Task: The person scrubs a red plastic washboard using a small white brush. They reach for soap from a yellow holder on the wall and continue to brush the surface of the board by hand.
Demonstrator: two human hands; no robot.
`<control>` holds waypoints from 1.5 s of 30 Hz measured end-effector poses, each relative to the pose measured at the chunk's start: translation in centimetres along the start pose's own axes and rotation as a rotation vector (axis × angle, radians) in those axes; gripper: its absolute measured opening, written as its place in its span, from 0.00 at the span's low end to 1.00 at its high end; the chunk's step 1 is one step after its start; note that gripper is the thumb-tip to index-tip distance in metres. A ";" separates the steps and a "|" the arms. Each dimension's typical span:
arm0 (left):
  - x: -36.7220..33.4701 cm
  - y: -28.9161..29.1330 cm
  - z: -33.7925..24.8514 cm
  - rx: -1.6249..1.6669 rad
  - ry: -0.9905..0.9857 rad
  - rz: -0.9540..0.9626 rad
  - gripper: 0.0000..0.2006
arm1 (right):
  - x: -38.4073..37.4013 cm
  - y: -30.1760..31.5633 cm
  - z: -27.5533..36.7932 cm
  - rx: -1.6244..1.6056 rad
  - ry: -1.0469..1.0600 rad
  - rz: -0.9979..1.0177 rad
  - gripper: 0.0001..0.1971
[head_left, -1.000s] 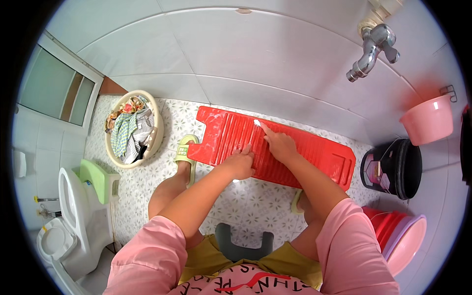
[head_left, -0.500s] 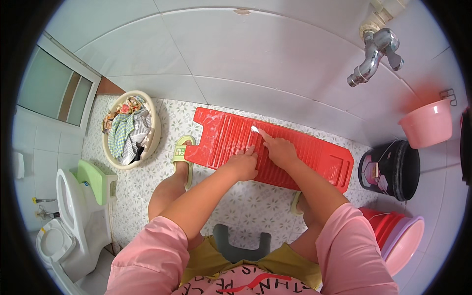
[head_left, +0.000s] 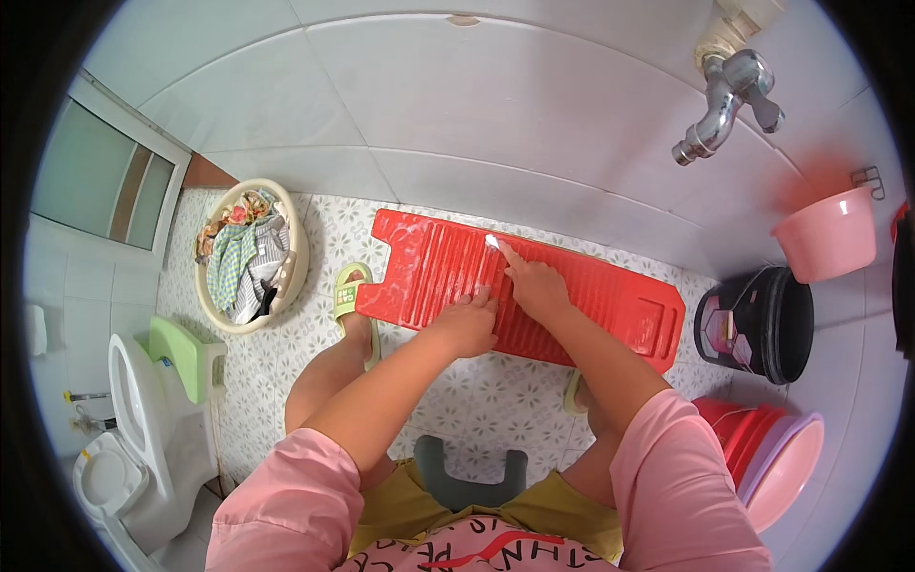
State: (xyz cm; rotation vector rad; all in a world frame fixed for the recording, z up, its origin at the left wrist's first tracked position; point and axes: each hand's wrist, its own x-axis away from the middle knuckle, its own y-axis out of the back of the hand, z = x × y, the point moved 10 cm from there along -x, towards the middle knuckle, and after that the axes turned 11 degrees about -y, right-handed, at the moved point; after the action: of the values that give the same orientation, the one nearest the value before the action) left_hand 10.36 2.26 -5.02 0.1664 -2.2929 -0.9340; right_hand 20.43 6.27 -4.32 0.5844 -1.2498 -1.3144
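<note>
A red ribbed washboard (head_left: 610,296) lies across the floor in front of me, its left end wet and shiny. My left hand (head_left: 467,322) rests on its near middle, fingers stretched out over the ridges. Farther up the board is my right hand (head_left: 534,288), with the index finger extended and the other fingers partly curled. That fingertip touches a small white patch (head_left: 493,241) near the far edge; whether it is foam or a scrap of cloth I cannot tell. Nothing shows in either palm.
A cream basin (head_left: 303,253) of clothes stands left, near a green stool (head_left: 179,357) and the toilet (head_left: 143,410). At right are a black bucket (head_left: 786,324), red bucket (head_left: 739,439) and hanging pink basin (head_left: 827,238). A metal tap (head_left: 724,105) juts from the wall.
My right hand has shifted slightly toward the board's far edge, and the white patch now reaches farther that way. My left hand stays almost in place.
</note>
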 end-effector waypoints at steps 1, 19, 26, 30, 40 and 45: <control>-0.2 -0.1 -0.1 -0.009 -0.001 0.000 0.35 | -0.2 0.1 -0.2 -0.014 -0.025 -0.014 0.25; -1.0 0.2 -0.3 -0.013 0.017 0.032 0.35 | -0.9 0.5 -0.7 0.003 -0.005 0.037 0.23; -1.2 0.0 -0.4 -0.030 0.012 0.027 0.35 | -1.8 1.0 0.8 -0.045 0.039 -0.083 0.24; -1.0 0.0 -0.3 -0.028 0.032 0.034 0.35 | -2.2 1.1 -0.1 -0.026 -0.024 -0.071 0.22; -1.1 0.2 -0.5 -0.055 0.032 0.033 0.34 | -1.3 2.7 0.3 0.002 -0.057 -0.005 0.21; -1.3 0.1 -0.5 -0.051 0.033 0.023 0.34 | -2.2 2.4 -1.2 -0.082 -0.022 -0.056 0.21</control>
State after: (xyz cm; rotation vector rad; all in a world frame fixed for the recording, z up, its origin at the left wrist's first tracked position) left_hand 11.69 2.47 -5.41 0.1323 -2.2339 -0.9699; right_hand 22.90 8.45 -3.27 0.5515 -1.1991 -1.4148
